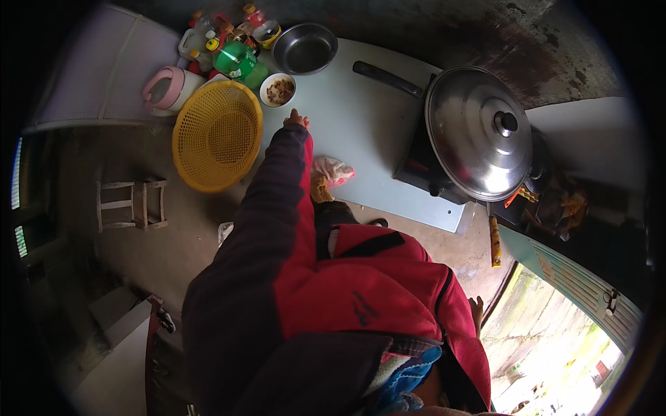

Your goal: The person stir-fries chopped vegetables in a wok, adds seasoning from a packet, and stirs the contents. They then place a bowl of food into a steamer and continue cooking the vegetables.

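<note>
My left hand reaches over the light countertop, just short of a small white bowl with brown food pieces inside. No object shows in its fingers, some of which look apart. A yellow plastic colander basket sits left of this hand, partly over the counter's edge. Beyond the bowl rests a dark metal pan. Low at my right side hangs my right hand, small in view and away from the counter, fingers apart and nothing visible in it.
A long-handled wok with a domed metal lid stands on a black cooker. Crumpled cloths lie at the counter's front edge. Several bottles and a pink-and-white kettle crowd the back left. Wooden stools stand on the floor.
</note>
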{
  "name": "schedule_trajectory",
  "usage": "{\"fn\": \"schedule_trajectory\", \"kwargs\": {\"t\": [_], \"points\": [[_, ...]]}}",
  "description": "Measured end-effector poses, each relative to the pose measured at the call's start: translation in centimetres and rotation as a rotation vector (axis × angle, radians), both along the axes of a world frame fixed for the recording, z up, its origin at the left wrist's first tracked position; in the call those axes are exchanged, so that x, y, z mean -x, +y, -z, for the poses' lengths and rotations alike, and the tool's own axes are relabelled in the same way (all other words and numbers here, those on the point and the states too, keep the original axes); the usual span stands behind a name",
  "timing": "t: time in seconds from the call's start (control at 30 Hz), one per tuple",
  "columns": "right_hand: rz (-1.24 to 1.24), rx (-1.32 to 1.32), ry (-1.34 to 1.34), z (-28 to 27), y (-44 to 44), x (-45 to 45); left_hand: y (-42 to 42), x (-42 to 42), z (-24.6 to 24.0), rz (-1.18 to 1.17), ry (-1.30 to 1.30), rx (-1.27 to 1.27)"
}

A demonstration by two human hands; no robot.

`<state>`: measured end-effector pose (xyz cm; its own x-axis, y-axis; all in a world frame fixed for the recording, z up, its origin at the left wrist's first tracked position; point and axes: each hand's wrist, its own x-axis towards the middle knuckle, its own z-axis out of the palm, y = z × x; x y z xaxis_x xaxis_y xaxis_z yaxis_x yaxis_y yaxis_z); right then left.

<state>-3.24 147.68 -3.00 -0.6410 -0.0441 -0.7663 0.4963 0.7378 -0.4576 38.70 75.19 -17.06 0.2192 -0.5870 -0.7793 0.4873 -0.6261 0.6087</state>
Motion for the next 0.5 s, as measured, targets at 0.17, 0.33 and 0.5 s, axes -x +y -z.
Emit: {"fn": "schedule_trajectory", "kwargs": {"t": [0.17, 0.33, 0.5], "points": [[-0.022, -0.165, -0.065, 2.7, 0.2, -8.6, -6.5, -3.3, 6.3, -0.184, 0.400, 0.101], [-0.283, -0.183, -0.108, 1.8, -0.7, -15.8, -9.7, -4.1, 8.7, -0.247, 0.347, 0.066], [-0.004, -0.099, -0.023, -1.7, -1.4, -21.6, -9.8, -4.9, 8.2, -0.331, 0.420, 0.111]]}}
